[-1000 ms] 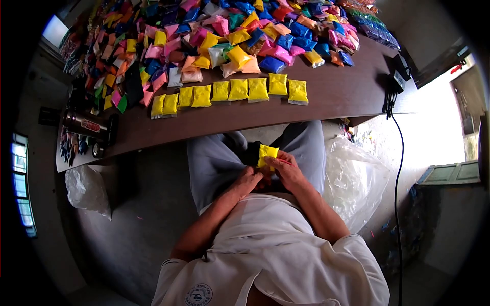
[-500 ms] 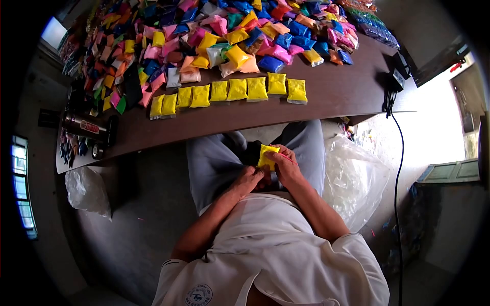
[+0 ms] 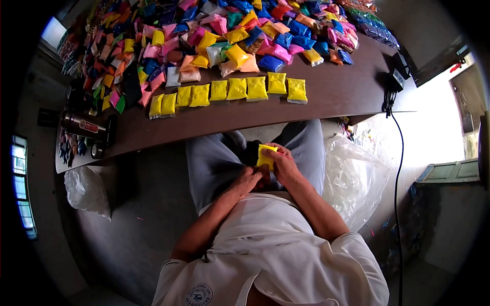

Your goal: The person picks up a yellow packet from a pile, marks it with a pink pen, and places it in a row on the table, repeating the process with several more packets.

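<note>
Above my lap a small yellow packet (image 3: 266, 156) is held upright, its flat face toward me. My right hand (image 3: 284, 163) is closed on its right side, with the thumb across the front. A thin red stick-like thing (image 3: 287, 157) pokes out of that same hand. My left hand (image 3: 248, 178) is closed at the packet's lower edge, its fingertips partly hidden in shadow. Beyond the hands, several similar yellow packets (image 3: 237, 88) lie in a row along the near part of the brown table (image 3: 204, 121).
A heap of colourful packets (image 3: 219, 30) covers the table's far side. A dark flask (image 3: 84, 126) lies at the left. A power adapter (image 3: 396, 80) with a hanging black cable (image 3: 401, 168) is at the right. Clear plastic bags (image 3: 352, 178) stand on the floor either side.
The yellow packet and my right hand have shifted very slightly to the left. The row on the table looks the same.
</note>
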A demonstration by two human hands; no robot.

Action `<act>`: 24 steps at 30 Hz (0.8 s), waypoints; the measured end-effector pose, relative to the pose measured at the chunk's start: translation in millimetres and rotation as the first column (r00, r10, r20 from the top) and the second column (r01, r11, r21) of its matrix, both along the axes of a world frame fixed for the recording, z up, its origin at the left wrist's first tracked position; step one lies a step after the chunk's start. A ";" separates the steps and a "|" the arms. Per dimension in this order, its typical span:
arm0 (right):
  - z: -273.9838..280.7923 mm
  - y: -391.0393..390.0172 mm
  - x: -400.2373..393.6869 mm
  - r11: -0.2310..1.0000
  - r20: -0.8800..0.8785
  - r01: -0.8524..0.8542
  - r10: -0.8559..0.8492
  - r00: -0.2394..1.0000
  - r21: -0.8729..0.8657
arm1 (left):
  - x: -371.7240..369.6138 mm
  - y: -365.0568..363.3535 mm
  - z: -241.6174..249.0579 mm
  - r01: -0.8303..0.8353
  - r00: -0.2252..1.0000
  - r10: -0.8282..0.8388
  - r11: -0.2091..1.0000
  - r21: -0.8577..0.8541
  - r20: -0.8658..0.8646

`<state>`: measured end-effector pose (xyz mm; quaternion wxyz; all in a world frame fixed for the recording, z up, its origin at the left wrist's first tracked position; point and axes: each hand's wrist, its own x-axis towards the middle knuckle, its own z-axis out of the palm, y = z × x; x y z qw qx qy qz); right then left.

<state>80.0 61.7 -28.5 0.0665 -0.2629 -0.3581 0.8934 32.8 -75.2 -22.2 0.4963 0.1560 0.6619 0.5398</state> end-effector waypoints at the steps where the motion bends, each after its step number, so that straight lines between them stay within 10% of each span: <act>1: -1.7 -0.4 -0.3 1.000 0.013 -0.001 0.001 1.000 0.022 | 0.1 0.0 1.6 0.000 1.000 0.000 1.000 0.000 0.000; 24: 1.4 1.6 14.6 0.993 0.021 -0.112 0.112 0.993 -0.025 | -1.0 -1.8 -0.9 -0.053 0.999 0.053 0.998 0.025 -0.003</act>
